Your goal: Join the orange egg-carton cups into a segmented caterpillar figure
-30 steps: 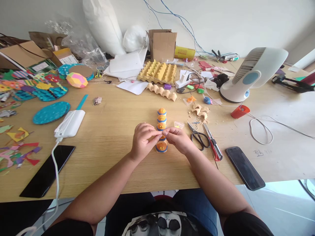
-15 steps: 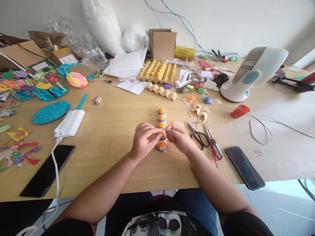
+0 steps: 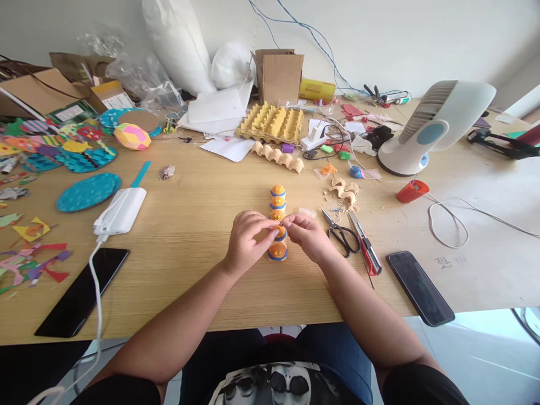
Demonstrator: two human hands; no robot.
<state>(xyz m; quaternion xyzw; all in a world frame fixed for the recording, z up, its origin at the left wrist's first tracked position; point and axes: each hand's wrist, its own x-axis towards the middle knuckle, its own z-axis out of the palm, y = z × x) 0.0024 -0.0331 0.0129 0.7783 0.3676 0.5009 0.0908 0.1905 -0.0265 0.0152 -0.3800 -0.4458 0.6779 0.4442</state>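
A row of orange and blue painted egg-carton cups (image 3: 277, 200) lies in a line on the wooden table (image 3: 198, 214), running away from me. My left hand (image 3: 245, 243) and my right hand (image 3: 307, 236) meet over the near part of that row, fingertips pinched together just above one cup. What they pinch is too small to make out. The nearest cup (image 3: 277, 252) shows between my wrists.
Scissors (image 3: 341, 232) and a red box cutter (image 3: 365, 243) lie right of my hands, a phone (image 3: 419, 287) beyond them. A white power bank (image 3: 120, 210) and a black phone (image 3: 82, 291) sit left. An egg tray (image 3: 270, 124), a fan (image 3: 434, 125) and paper crafts (image 3: 86, 157) are farther back.
My right hand has drawn slightly closer to the row of cups and both hands' fingertips have shifted a little; the cups and the rest have stayed in place.
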